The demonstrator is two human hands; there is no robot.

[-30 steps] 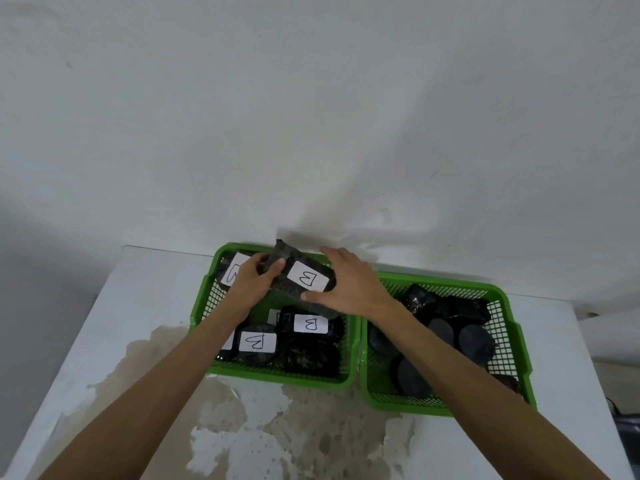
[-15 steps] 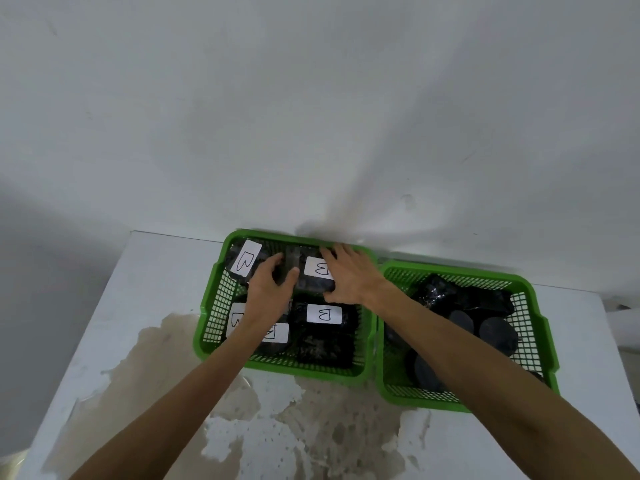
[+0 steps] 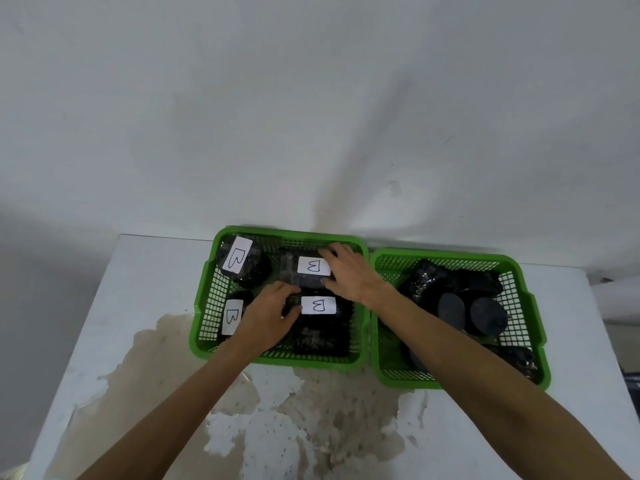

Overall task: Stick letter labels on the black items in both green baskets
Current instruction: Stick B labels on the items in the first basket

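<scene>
Two green baskets stand side by side on a white table. The left basket (image 3: 207, 308) holds several black items with white "B" labels, among them one at its back left (image 3: 251, 275) and one in the middle (image 3: 322, 329). My right hand (image 3: 349, 275) grips the right end of a labelled black item (image 3: 291, 271) lying at the back of that basket. My left hand (image 3: 266, 317) hovers just in front of it with loose fingers and holds nothing. The right basket (image 3: 450, 253) holds black items without labels, such as two round discs (image 3: 450, 308).
The baskets sit against a white wall (image 3: 311, 116). The tabletop (image 3: 138, 341) in front of them is stained and peeling. The table's left edge and far right edge are close to the baskets.
The labelled black item was held up in both hands and now lies at the back of the left basket. My left hand has let go and drawn back towards me.
</scene>
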